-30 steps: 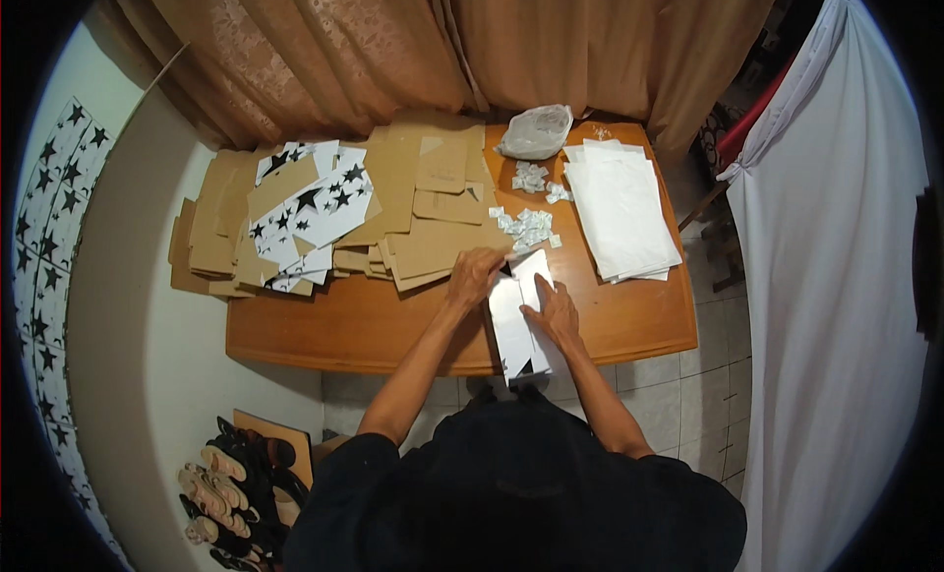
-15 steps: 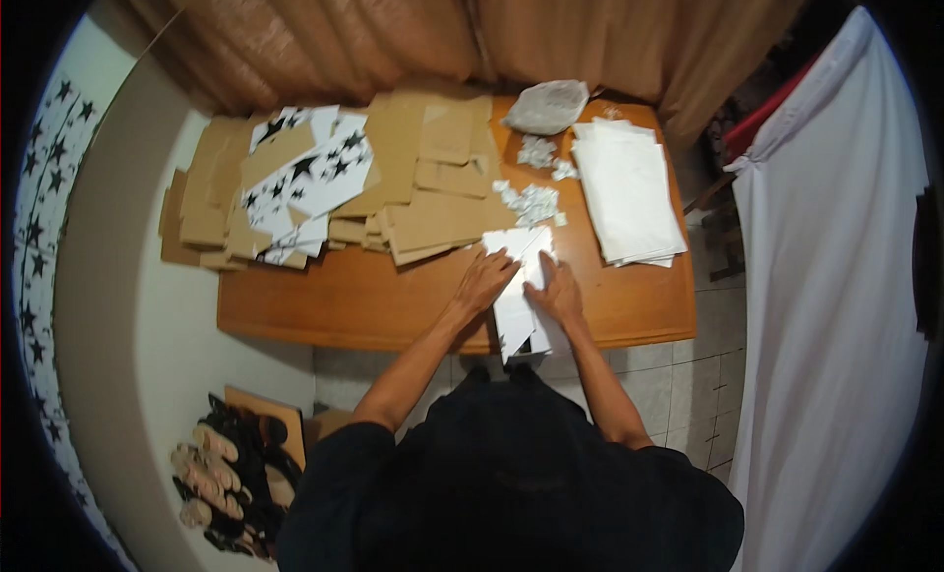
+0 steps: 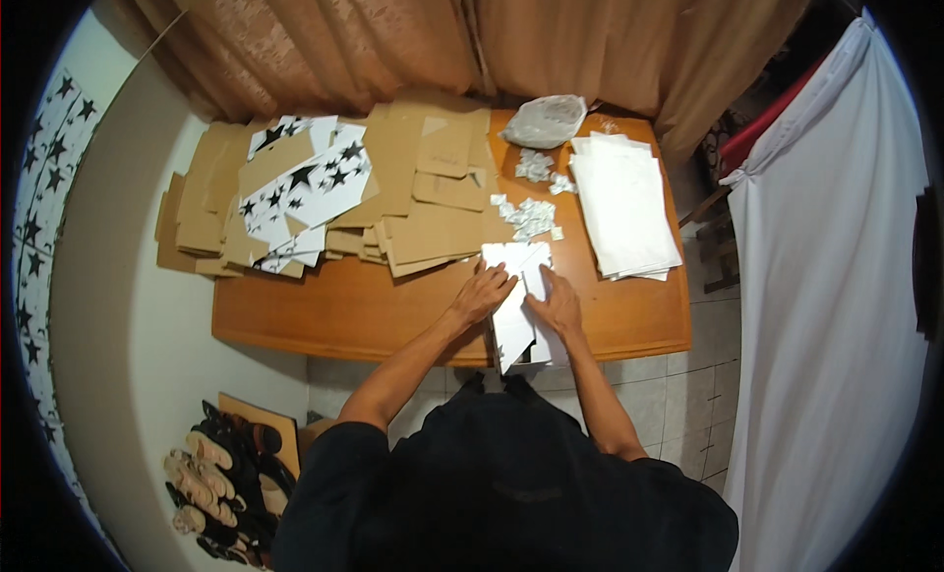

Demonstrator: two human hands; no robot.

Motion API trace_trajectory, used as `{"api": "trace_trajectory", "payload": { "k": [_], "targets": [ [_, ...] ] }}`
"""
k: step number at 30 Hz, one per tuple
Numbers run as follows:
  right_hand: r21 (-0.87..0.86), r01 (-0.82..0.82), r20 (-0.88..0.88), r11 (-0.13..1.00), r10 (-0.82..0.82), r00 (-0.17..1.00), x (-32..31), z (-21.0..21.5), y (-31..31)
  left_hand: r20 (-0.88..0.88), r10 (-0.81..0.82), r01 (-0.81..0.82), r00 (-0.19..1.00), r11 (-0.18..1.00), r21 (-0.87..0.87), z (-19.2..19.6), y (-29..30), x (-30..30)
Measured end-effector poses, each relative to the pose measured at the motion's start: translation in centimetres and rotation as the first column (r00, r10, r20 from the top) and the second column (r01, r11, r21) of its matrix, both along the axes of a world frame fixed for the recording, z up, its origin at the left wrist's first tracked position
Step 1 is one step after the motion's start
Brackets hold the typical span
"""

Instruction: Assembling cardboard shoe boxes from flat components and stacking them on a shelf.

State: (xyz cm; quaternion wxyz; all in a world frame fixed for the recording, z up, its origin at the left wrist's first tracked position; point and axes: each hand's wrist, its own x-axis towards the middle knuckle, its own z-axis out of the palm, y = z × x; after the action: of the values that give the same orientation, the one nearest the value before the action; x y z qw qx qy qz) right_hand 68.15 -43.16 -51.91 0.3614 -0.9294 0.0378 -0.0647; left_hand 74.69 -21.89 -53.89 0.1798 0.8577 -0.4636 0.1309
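Note:
A long, narrow white paper-covered box [image 3: 511, 326] lies lengthwise at the table's front edge, its near end jutting slightly past it. Loose paper flaps slant across its top, and a dark patch shows at the near end. My left hand [image 3: 482, 292] grips its left side, fingers bent over the top. Along the right side, my right hand [image 3: 558, 304] holds it with the thumb turned inward and the fingers at the edge. The undersides of both hands are hidden. Just beyond the far end lies a heap of small whitish pieces [image 3: 529, 219], too small to make out.
Brown cardboard sheets [image 3: 433, 236] are piled at the left, with star-printed white paper [image 3: 329, 188] on top. A stack of white sheets [image 3: 627, 208] lies right, near a clear plastic bag [image 3: 546, 121]. Shoes [image 3: 211, 474] stand on the floor; a white cloth [image 3: 826, 326] hangs right.
The whole view has shifted slightly, so the table sits a little lower in it. Both hands stay on the box, with only small finger movements.

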Motion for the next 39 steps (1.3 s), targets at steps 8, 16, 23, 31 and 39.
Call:
{"api": "trace_trajectory", "payload": {
  "k": [8,16,23,31,39],
  "targets": [
    [-0.031,0.054,-0.11,0.998,-0.057,0.992,-0.2,0.6,0.3,-0.078,0.021,-0.014,0.997,0.996,0.089,1.7,-0.8,-0.3],
    [-0.131,0.02,-0.232,0.991,-0.05,0.971,0.4,2.2,0.9,-0.24,0.12,-0.111,0.963,0.992,0.054,2.7,-1.5,-0.2],
    [-0.18,0.063,-0.172,0.982,-0.094,0.981,0.5,1.2,1.2,-0.677,-0.032,-0.077,0.736,0.988,-0.131,8.9,0.0,-4.5],
    [-0.183,0.057,-0.211,0.981,-0.096,0.973,1.1,1.4,1.4,-0.772,0.062,-0.246,0.633,0.961,-0.125,8.6,-0.4,-9.2],
    [-0.183,-0.042,-0.31,0.982,-0.017,0.951,0.6,2.1,0.8,-0.515,0.09,-0.197,0.852,0.968,-0.157,4.8,-0.4,-9.5]
  ]
}}
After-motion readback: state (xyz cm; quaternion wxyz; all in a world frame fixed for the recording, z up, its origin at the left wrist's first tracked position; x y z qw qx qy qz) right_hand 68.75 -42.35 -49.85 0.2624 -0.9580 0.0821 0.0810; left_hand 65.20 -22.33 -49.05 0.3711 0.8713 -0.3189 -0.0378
